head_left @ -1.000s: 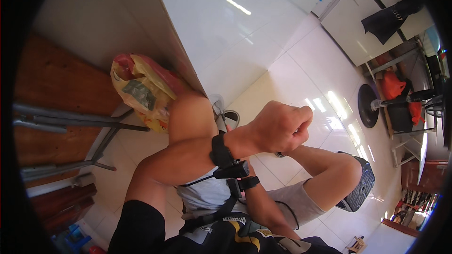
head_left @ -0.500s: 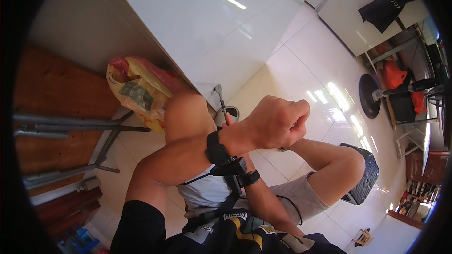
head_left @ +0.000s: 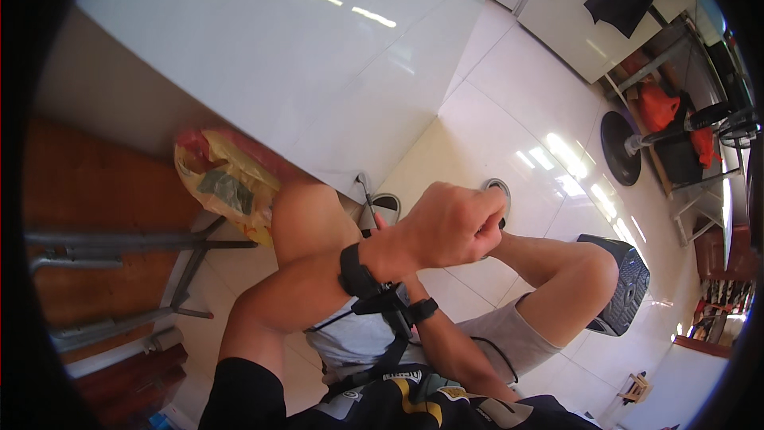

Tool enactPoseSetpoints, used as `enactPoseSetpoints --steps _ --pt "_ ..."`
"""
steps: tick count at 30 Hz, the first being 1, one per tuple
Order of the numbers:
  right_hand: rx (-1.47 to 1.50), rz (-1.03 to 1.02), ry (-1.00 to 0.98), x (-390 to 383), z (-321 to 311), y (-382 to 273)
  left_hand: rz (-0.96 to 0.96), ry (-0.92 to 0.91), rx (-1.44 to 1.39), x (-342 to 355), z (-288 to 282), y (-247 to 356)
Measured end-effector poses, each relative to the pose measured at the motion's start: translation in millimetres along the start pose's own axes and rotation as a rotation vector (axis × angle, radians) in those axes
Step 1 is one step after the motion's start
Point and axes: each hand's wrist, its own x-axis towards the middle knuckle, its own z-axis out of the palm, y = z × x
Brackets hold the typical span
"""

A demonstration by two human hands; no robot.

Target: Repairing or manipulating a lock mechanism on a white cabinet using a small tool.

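My left hand [head_left: 446, 227] is a closed fist in the middle of the view, raised over my lap. Its fingers curl tightly inward, and whatever may be in them is hidden. Around its wrist sits a black band [head_left: 356, 271] with a small black device. My right hand [head_left: 381, 223] lies mostly behind the left one; only a fingertip shows. Beside that fingertip, a thin grey tool [head_left: 365, 193] with a small flattened head sticks up, apparently held by the right hand. The rest of the grip is covered. Another black band [head_left: 423, 310] is on the right wrist.
A glossy white panel [head_left: 278, 56] fills the upper left. Against its edge leans a yellow and red plastic bag [head_left: 231, 183]. Metal folding legs [head_left: 143, 240] stand at left. A fan's round black base [head_left: 621, 149] rests on the tiled floor [head_left: 509, 95] at right.
The whole view has shifted slightly, bringing more of the slippers into sight. My left fist sits a little lower and further left in the picture, still closed. The thin tool stays by the right fingertip.
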Motion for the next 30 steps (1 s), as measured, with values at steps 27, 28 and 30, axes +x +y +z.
enactPoseSetpoints --steps 27,28,30 --pt "-0.784 -0.244 0.221 39.3 42.7 -183.7 -0.031 -0.152 -0.035 -0.2 -7.8 14.0" --pt "-0.780 -0.235 0.242 46.0 39.5 -178.7 -0.029 -0.172 -0.046 -0.1 -8.3 13.0" --pt "-0.277 -0.652 0.326 58.0 35.5 -169.0 -0.037 -0.144 -0.110 1.1 -10.3 12.7"
